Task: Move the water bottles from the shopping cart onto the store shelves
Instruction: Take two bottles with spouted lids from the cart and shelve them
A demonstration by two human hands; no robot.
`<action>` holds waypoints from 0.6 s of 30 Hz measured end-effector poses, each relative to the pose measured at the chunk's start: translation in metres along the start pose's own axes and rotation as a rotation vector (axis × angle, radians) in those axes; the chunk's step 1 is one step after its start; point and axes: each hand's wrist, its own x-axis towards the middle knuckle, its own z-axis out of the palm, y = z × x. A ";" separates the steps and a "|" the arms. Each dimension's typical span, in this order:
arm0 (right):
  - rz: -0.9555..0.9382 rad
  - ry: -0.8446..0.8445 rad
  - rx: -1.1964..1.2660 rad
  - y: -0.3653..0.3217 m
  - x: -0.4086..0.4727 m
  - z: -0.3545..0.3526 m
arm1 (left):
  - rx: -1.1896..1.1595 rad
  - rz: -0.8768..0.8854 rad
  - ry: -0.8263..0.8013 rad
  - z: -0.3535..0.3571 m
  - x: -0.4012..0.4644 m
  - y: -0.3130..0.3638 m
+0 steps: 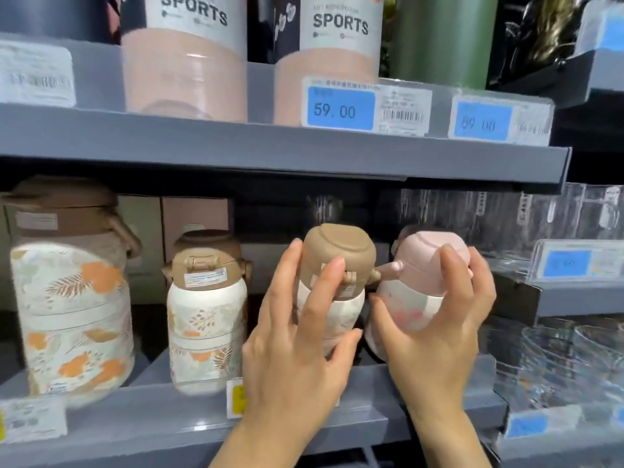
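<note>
Nearest the camera, two bare forearms reach up to the lower shelf (pixel 189 430), whose grey front lip carries a yellow tag (pixel 237 396). The left hand (pixel 297 352) wraps its fingers and thumb round the brown-capped bottle (pixel 334 285), which leans back toward the person with its cap tipped up. The right hand (pixel 439 339) grips the pink-capped bottle (pixel 425 282) just beside it, also tilted; the side knobs of the two caps look to be touching or nearly so. The hands are apart, each clamped on its own bottle. Both bottles sit low over the shelf board, though whether their bases rest on it I cannot tell, since the hands cover them.

To the left stand a smaller leaf-print bottle (pixel 206 315) and a larger one (pixel 72 298), both upright. Clear glass jugs (pixel 553 352) crowd the right. Above, the upper shelf (pixel 270 146) holds tall bottles with SPORTS sleeves and a blue price label (pixel 341 108) reading 59.00.

The step in hand looks like setting these two bottles into the row. The next move calls for tipping each upright, keeping the knobs from catching, pushing them back level with their neighbours, then letting go. The cart is out of view.
</note>
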 end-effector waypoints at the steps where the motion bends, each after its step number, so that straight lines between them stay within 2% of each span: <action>1: 0.019 -0.027 -0.030 0.001 0.000 0.000 | 0.010 -0.046 -0.030 0.000 0.000 0.000; 6: 0.079 -0.130 -0.120 0.002 0.000 0.000 | 0.002 -0.280 -0.175 -0.001 0.001 -0.002; 18: 0.091 -0.224 -0.151 -0.001 0.002 -0.001 | 0.091 -0.263 -0.202 -0.007 0.002 0.000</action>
